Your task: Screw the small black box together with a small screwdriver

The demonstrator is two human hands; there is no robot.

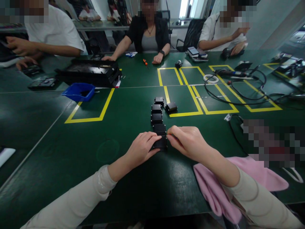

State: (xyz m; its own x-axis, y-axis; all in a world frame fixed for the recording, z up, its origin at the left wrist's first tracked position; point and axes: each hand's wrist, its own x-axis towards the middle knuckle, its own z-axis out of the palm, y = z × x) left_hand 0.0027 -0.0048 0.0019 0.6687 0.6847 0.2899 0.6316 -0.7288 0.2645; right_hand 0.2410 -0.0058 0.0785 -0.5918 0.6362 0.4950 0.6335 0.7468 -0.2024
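Several small black box-shaped parts lie in a line running away from me on the green table [128, 197]. My left hand [143, 145] grips the nearest black block [162, 145] from its left side, fingers on top and thumb at the near edge. At that block's right side, my right hand [189, 140] is closed in a pinch; whatever is between its fingertips is too small to make out. Just beyond the fingers sits another black block [159, 128] of the row. One separate black block [171, 107] rests right of the row's far end.
A blue scoop-shaped tray [79, 91] and a large black case [89, 71] stand at left. Yellow tape [187, 114] marks rectangles on the table. Black cables [234, 103] coil at right. A pink cloth [207, 184] lies by my right forearm. Co-workers sit across the table.
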